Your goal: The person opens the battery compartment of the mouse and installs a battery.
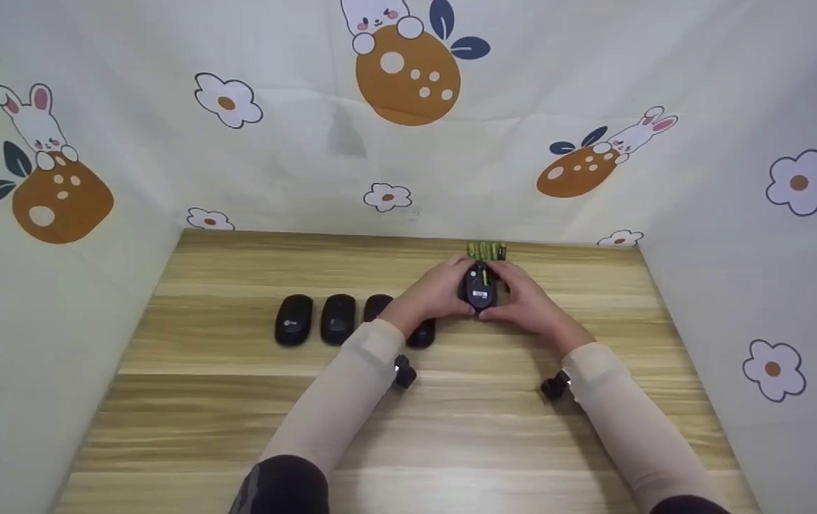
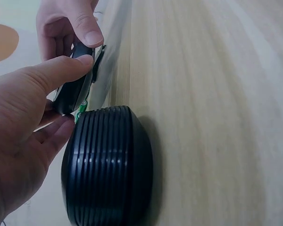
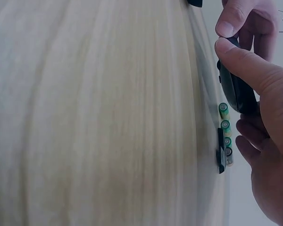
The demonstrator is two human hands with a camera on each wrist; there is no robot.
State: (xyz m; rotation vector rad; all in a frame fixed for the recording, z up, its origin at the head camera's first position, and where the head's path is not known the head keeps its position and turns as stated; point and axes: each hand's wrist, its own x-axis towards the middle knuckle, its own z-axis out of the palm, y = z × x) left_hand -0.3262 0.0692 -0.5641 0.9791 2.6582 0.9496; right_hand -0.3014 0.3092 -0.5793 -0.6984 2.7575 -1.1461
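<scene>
And there's the left forearm [image 1: 337, 400], sleeved in cream, lying right across the row of wireless mice [image 1: 293, 320] on the wood-grain table [image 1: 187, 428]! Behind it all runs the pale wall cloth [image 1: 287, 178], printed with three rabbits perched on orange fruit. Two little black wrist cameras [image 1: 404, 372] ride along, one on each arm.

Now to the action: the left hand [image 1: 444, 289] grips one side of the upturned mouse [image 1: 479, 289], the right hand [image 1: 528, 303] grips the other, both thumbs on its near end. It's up off the table near the back edge, underside showing, a pale label on it and a green strip in its slot that looks like a battery.

Count them up! Four mice in the row, one in the hands, five in all. Just beyond the held mouse, four AAA-looking batteries [image 3: 226, 125] lie side by side, three with green ends, one darker. Beside them in the right wrist view, one thin black cover-like piece [image 3: 221, 150].

What's tough to see? The row's third and fourth mice are partly covered by the left arm. A ribbed black mouse fills the left wrist view's foreground, cut off below. And that black thing [image 3: 195, 3] at the right wrist view's top edge? Too cropped to name!
</scene>
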